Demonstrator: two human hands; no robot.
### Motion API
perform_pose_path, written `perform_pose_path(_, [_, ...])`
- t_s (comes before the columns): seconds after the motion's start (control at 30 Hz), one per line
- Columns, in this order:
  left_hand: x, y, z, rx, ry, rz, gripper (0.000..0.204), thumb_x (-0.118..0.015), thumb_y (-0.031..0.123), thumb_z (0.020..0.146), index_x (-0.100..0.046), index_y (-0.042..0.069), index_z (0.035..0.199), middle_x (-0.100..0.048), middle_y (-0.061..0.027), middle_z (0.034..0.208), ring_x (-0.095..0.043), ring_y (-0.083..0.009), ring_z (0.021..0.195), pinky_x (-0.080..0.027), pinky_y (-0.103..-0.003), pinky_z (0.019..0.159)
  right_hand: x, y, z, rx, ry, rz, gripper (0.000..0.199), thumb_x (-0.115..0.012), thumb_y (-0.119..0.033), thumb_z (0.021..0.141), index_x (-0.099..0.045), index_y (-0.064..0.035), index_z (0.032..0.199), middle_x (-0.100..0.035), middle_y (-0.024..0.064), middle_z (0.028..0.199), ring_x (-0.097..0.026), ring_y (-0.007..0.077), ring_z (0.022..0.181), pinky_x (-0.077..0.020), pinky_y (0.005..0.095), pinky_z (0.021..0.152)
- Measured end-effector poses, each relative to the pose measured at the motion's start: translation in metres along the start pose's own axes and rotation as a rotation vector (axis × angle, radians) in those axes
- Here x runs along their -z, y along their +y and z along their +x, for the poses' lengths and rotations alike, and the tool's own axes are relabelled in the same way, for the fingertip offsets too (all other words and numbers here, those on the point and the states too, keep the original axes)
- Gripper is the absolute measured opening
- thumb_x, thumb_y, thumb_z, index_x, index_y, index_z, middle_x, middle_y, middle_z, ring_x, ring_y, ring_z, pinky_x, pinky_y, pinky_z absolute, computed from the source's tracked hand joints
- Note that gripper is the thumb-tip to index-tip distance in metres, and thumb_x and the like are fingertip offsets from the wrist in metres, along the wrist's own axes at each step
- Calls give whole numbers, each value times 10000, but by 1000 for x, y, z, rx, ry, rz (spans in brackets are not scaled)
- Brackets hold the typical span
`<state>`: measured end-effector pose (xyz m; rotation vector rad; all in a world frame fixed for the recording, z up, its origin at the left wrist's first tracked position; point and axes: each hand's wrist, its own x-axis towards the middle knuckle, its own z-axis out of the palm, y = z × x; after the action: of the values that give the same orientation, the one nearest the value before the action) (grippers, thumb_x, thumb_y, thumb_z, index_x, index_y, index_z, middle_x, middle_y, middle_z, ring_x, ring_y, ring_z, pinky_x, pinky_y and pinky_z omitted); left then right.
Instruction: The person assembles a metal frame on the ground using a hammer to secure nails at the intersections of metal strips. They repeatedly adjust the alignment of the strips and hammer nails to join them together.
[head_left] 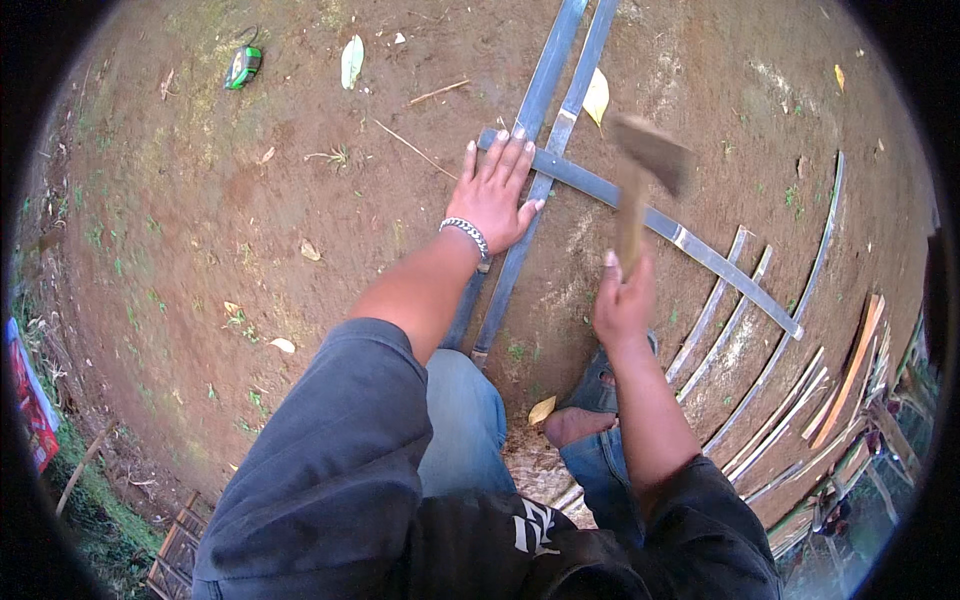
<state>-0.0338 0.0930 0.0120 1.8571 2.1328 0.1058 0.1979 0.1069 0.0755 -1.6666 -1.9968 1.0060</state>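
My left hand (496, 195) lies flat, fingers spread, on the crossing of grey bamboo slats (548, 90) on the bare earth. It presses where a cross slat (700, 250) lies over two long parallel slats. My right hand (622, 300) grips the wooden handle of a hammer (645, 175), whose blurred head is raised above the cross slat, to the right of my left hand. A metal bracelet circles my left wrist.
More split bamboo slats (775, 400) lie in a curved pile at the right. A green tape measure (243, 67) rests on the ground at upper left. My sandalled foot (590, 395) is near the slats. Dry leaves and twigs are scattered on the brown soil.
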Motion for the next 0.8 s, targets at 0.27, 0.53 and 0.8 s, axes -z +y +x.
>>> perform_pose_path(0.27, [3, 4, -3, 1, -63, 14, 838, -508, 537, 990, -227, 67, 1624, -187, -128, 1702, -124, -298, 1587, -80, -546, 1280, -3, 11, 2, 0, -192, -256, 460, -606, -197, 997, -470, -80, 1421, -652, 286, 1223, -651, 470, 1099, -527, 539, 920])
perform_pose_path(0.53, [3, 2, 1, -5, -24, -20, 853, -511, 560, 983, -235, 68, 1623, -199, -122, 1700, -127, -293, 1586, -69, -539, 1283, 3, 11, 14, -140, -323, -301, 434, -598, -168, 994, -482, -85, 1404, -659, 280, 1219, -644, 481, 1106, -527, 540, 915])
perform_pose_path(0.8, [8, 0, 2, 17, -45, -24, 861, -508, 571, 982, -238, 63, 1622, -183, -114, 1708, -118, -276, 1590, -66, -537, 1284, 14, 6, 32, -99, -430, -451, 452, -613, -186, 990, -480, -121, 1417, -672, 279, 1181, -655, 497, 1059, -537, 555, 886])
